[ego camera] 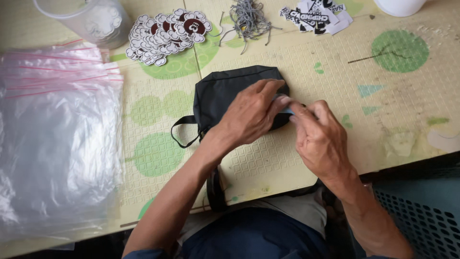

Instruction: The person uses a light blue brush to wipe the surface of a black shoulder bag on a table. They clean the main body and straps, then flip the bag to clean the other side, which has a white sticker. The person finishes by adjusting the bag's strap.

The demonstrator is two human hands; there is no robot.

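Note:
A small black fabric pouch (pixel 225 88) with a loop strap (pixel 184 132) lies on the patterned mat in the middle of the view. My left hand (pixel 249 115) rests on top of the pouch, fingers pressed on its right end. My right hand (pixel 318 139) meets it there, pinching a small light-blue piece (pixel 287 110) at the pouch's right edge between thumb and fingers. Much of the pouch's right half is hidden under my hands.
A stack of clear zip bags (pixel 57 139) covers the left side. At the back sit a pile of flower-shaped stickers (pixel 165 33), a bundle of grey strings (pixel 247 19), black-and-white tags (pixel 316 17) and a clear plastic tub (pixel 91 19). A blue crate (pixel 421 216) stands lower right.

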